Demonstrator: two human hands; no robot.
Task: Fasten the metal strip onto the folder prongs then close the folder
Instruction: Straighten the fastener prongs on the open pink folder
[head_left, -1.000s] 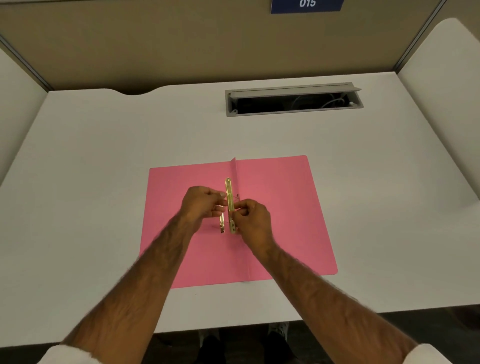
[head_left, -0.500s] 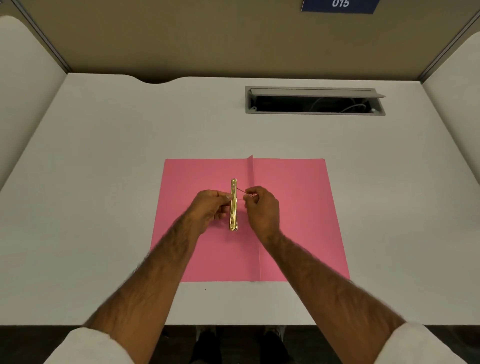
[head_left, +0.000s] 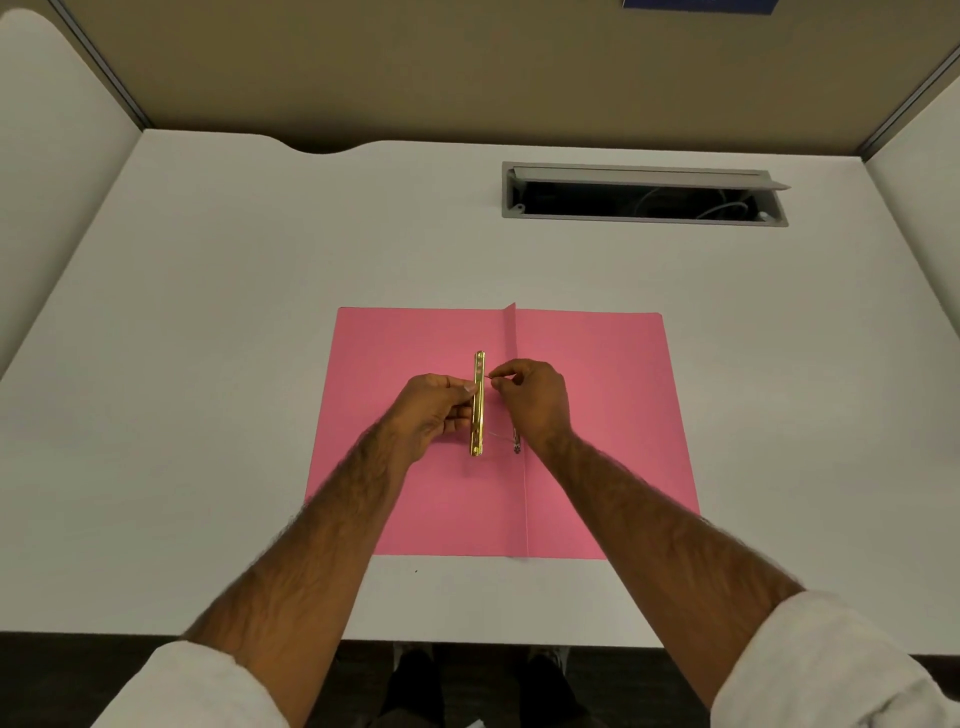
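Head view: pink folder (head_left: 597, 415) lies open and flat near the near edge of the white desk (head_left: 260, 312), spine crease running near-to-far, a bit right of its centre. Fastening looks under way, not done: gold metal strip (head_left: 478, 402) is held just left of the crease, long axis near-to-far, seemingly lifted off the folder rather than seated. Left hand (head_left: 431, 410) grasps the strip by its left edge, thumb and fingertips on it. Right hand (head_left: 530, 400) pinches a thin prong (head_left: 487, 375) and steers it toward the strip's far hole; second prong seems to run to the near end, too thin to tell if it's threaded. Small metal piece (head_left: 516, 444) sits on the crease by the right wrist. Left to do: thread, bend prongs flat, close cover. Strip is glossy brass-coloured, narrow, straight, with small holes along it
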